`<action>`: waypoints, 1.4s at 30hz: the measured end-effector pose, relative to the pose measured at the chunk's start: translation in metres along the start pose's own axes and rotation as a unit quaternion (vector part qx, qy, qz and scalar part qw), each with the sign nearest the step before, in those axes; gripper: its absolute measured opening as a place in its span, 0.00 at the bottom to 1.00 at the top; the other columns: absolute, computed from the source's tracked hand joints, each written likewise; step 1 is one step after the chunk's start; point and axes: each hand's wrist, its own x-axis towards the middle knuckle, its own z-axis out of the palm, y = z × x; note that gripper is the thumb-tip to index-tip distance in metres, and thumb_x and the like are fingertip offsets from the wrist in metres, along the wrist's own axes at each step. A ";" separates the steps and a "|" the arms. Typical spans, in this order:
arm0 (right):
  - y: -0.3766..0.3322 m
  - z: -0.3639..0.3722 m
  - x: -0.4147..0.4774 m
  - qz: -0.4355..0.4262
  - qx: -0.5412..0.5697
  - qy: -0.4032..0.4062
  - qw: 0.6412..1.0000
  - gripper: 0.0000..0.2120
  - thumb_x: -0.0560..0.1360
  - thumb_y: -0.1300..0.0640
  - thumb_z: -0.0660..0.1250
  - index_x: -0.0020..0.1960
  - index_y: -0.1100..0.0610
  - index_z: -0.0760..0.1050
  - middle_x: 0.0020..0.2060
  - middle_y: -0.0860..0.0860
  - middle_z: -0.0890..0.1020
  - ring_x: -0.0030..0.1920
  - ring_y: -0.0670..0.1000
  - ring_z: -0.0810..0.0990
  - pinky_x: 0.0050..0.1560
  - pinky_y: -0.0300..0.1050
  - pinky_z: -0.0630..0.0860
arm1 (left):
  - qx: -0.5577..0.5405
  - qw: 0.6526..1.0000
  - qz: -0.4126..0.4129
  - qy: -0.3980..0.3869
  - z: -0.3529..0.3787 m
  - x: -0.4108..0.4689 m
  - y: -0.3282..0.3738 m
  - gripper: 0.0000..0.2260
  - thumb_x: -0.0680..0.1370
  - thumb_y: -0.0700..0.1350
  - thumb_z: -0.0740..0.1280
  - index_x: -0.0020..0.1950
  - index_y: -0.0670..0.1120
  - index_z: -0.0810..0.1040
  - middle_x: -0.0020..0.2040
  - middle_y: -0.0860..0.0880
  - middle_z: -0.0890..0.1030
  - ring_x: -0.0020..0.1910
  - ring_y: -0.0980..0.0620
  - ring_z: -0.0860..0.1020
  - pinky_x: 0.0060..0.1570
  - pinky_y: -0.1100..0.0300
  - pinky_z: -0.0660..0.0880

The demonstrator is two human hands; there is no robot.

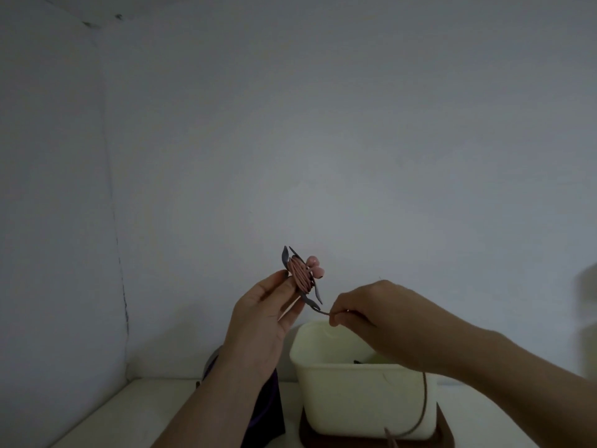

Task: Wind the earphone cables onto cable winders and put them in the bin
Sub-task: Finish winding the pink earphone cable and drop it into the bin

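Observation:
My left hand (261,318) holds a dark grey cable winder (307,297) up in front of the wall, fingers curled round its lower side. Pink earphone cable (302,274) is wrapped round its middle, and two pink earbuds (315,266) stick out at the right. My right hand (371,313) pinches the loose end of the cable just right of the winder. The cable hangs from that hand down across the front of the cream bin (349,399). Something small and dark lies inside the bin.
The bin stands on a dark brown base (445,431) on a pale table (122,412). A dark purple pouch (265,412) sits left of the bin, behind my left forearm. Bare walls rise close behind and to the left.

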 end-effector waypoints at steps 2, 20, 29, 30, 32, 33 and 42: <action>-0.001 -0.004 -0.001 -0.003 -0.031 -0.003 1.000 0.13 0.82 0.50 0.53 0.55 0.46 0.76 0.49 0.44 0.81 0.48 0.45 0.79 0.51 0.44 0.76 | -0.027 0.999 -0.023 -0.003 0.001 0.002 0.001 0.11 0.78 0.39 0.62 0.53 0.43 0.84 0.55 0.46 0.84 0.58 0.54 0.80 0.59 0.59 0.72; -0.014 -0.038 0.001 -0.027 -0.104 0.039 0.993 0.10 0.80 0.46 0.57 0.42 0.45 0.72 0.38 0.44 0.77 0.38 0.44 0.75 0.39 0.38 0.71 | 0.201 0.976 0.066 0.050 0.012 -0.006 -0.003 0.06 0.74 0.35 0.70 0.46 0.46 0.81 0.40 0.51 0.86 0.42 0.53 0.84 0.41 0.64 0.79; 0.007 -0.061 0.005 -0.014 -0.072 0.048 0.996 0.16 0.67 0.37 0.68 0.33 0.47 0.68 0.27 0.45 0.72 0.27 0.43 0.68 0.30 0.34 0.66 | 0.386 0.907 0.127 -0.111 0.002 -0.019 -0.005 0.07 0.77 0.36 0.67 0.51 0.47 0.80 0.47 0.51 0.85 0.51 0.55 0.82 0.51 0.59 0.79; 0.010 -0.060 0.006 -0.020 -0.037 0.053 0.998 0.17 0.65 0.37 0.68 0.32 0.47 0.68 0.25 0.44 0.71 0.27 0.43 0.68 0.29 0.34 0.66 | 0.385 0.908 0.120 -0.117 0.002 -0.018 -0.004 0.07 0.77 0.36 0.68 0.51 0.47 0.80 0.47 0.51 0.85 0.50 0.55 0.82 0.51 0.59 0.79; 0.015 -0.058 0.008 -0.031 0.054 0.057 0.996 0.18 0.62 0.37 0.67 0.31 0.51 0.69 0.22 0.42 0.70 0.25 0.43 0.66 0.28 0.34 0.65 | 0.374 0.913 0.111 -0.122 0.001 -0.017 -0.002 0.08 0.76 0.36 0.68 0.51 0.48 0.80 0.47 0.51 0.85 0.50 0.55 0.82 0.53 0.57 0.78; 0.018 -0.056 0.009 -0.033 0.096 0.058 0.993 0.18 0.63 0.38 0.67 0.31 0.53 0.70 0.21 0.42 0.69 0.24 0.43 0.64 0.27 0.33 0.63 | 0.365 0.917 0.107 -0.124 0.001 -0.016 -0.001 0.08 0.76 0.36 0.69 0.50 0.48 0.80 0.47 0.51 0.85 0.50 0.54 0.82 0.54 0.55 0.78; 0.024 -0.015 0.017 -0.023 0.534 0.033 0.845 0.20 0.77 0.49 0.63 0.30 0.57 0.70 0.22 0.45 0.71 0.22 0.43 0.69 0.27 0.33 0.67 | 0.154 0.969 0.052 -0.186 0.009 -0.008 0.000 0.11 0.72 0.37 0.71 0.53 0.39 0.79 0.52 0.34 0.82 0.50 0.35 0.82 0.55 0.42 0.77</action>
